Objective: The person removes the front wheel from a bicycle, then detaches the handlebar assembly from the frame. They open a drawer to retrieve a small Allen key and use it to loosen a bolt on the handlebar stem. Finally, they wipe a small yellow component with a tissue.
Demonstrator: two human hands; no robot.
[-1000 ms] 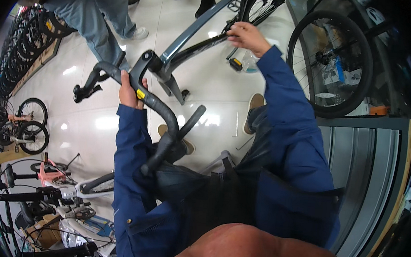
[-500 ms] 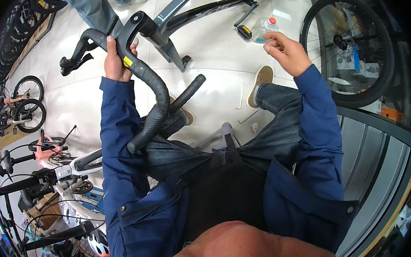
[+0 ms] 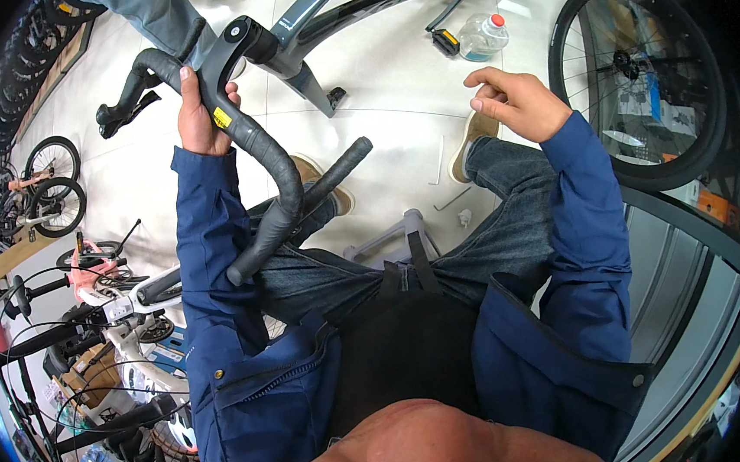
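My left hand (image 3: 203, 121) is closed around the flat top of a black drop handlebar (image 3: 260, 142), beside the yellow sticker on its tape. The handlebar's stem (image 3: 233, 46) is joined to a black and grey bicycle frame (image 3: 352, 23), whose fork (image 3: 311, 90) points down toward my feet. My right hand (image 3: 523, 104) hangs in the air over my right shoe, thumb and fingers a little apart, with nothing visible in it. Just beyond it, a clear plastic bottle (image 3: 482, 38) with a red cap stands on the floor beside a pedal (image 3: 445, 42).
A bicycle wheel (image 3: 565, 68) leans at the right by a glass case. A hex key (image 3: 452, 198) and crumpled paper (image 3: 465, 217) lie on the pale tiles. Another person's leg (image 3: 136, 0) is at the far left. Bikes (image 3: 93, 270) crowd the left side.
My right hand has drawn back from the bottle, a little nearer to me and to the right. My left hand and the handlebar have shifted slightly left in the view.
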